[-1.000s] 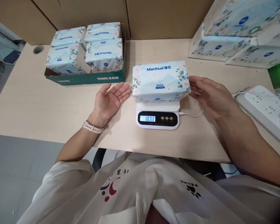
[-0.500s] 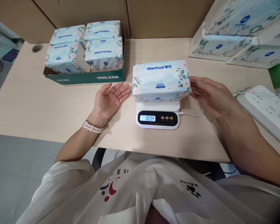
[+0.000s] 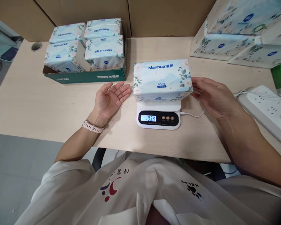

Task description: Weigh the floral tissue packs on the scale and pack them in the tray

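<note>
A pack of tissues, pale blue with printed flowers, rests on a white digital kitchen scale whose lit display reads about 103.4. My left hand lies palm up on the table just left of the pack, fingers stretched out and apart from it, holding nothing. On the other side, my right hand is at the pack's right end with fingers extended; the fingertips are partly behind the pack, so I cannot tell whether they touch it. Its palm is empty.
A green cardboard box with several tissue packs stands at the back left. More tissue packs are stacked at the back right. A white power strip with cables lies on the right, and a cable runs to the scale. Brown cardboard lines the back.
The view has shifted very slightly. Both hands, the tissue pack and the scale reading stay as they were.
</note>
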### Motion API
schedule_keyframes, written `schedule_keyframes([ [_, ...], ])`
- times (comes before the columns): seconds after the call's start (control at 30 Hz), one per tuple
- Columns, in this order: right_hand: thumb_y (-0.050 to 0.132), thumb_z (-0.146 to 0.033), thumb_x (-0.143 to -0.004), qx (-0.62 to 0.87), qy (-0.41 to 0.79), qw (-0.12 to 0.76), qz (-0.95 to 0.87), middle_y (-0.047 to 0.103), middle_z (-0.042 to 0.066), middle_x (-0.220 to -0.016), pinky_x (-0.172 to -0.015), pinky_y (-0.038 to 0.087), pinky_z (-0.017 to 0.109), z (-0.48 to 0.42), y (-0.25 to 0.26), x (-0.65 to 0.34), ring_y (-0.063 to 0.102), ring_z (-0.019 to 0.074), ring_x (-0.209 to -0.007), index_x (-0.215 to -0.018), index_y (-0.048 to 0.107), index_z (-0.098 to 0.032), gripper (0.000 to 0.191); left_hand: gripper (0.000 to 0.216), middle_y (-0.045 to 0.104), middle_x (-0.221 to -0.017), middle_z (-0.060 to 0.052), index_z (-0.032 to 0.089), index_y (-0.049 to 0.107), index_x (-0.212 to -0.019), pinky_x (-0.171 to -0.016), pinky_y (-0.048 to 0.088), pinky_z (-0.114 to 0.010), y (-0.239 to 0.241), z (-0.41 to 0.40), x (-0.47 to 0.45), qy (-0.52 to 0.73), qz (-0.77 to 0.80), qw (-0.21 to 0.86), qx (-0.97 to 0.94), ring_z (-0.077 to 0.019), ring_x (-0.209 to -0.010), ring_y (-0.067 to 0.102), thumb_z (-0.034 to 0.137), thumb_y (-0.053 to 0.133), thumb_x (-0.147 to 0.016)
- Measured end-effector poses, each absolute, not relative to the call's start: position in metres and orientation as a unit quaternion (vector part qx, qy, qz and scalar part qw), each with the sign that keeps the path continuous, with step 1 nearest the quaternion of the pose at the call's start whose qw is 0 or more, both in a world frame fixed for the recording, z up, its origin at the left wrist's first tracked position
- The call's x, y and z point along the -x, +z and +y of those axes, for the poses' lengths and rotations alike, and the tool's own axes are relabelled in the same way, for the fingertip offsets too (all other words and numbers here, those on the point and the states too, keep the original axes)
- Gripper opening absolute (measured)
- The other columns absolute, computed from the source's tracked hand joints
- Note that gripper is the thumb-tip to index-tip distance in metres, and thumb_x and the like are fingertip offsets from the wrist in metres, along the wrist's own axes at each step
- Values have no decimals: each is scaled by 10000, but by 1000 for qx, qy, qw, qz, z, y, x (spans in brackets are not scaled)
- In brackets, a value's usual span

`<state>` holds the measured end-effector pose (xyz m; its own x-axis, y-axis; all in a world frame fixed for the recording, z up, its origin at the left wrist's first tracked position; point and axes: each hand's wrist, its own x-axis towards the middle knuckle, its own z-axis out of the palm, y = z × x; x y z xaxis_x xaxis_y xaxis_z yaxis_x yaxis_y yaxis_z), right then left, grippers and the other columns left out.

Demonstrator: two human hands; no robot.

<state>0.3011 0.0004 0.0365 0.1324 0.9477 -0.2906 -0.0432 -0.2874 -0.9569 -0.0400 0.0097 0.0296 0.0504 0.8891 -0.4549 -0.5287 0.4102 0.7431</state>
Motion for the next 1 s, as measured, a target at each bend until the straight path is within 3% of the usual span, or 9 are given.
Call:
schedule_keyframes([
  [0.17,809,-334,-871,596,539,467,-368,813,51,-1157,-1150,536,342,0,37,-301,717,166,-1098,-976,820,-247,137,351,866,-1183,-125,171,808,-1137,-1226,571,-403,29,9,40,505,471,695,-200,-271,-1333,764,407,590,-994],
  [0.3,841,-328,-856,589,544,474,-364,812,46,-1132,-1162,526,346,0,36,-301,716,159,-1069,-949,829,-245,125,323,866,-1176,-130,165,804,-1057,-1230,568,-402,29,9,40,505,470,695,-202,-277,-1339,760,401,595,-987],
  [0.6,992,-422,-642,576,554,486,-353,805,24,-1077,-1072,534,316,3,29,-304,705,147,-1032,-910,873,-261,335,304,867,-1162,-122,161,799,-996,-1222,574,-389,32,9,40,499,471,695,-214,-262,-1333,762,380,588,-996],
  [1.0,978,-401,-655,574,550,488,-360,817,35,-1092,-1226,476,397,3,29,-303,710,176,-1073,-888,866,-273,288,311,864,-1165,-133,152,806,-995,-1237,567,-406,30,9,40,500,469,696,-214,-271,-1357,748,367,582,-991],
])
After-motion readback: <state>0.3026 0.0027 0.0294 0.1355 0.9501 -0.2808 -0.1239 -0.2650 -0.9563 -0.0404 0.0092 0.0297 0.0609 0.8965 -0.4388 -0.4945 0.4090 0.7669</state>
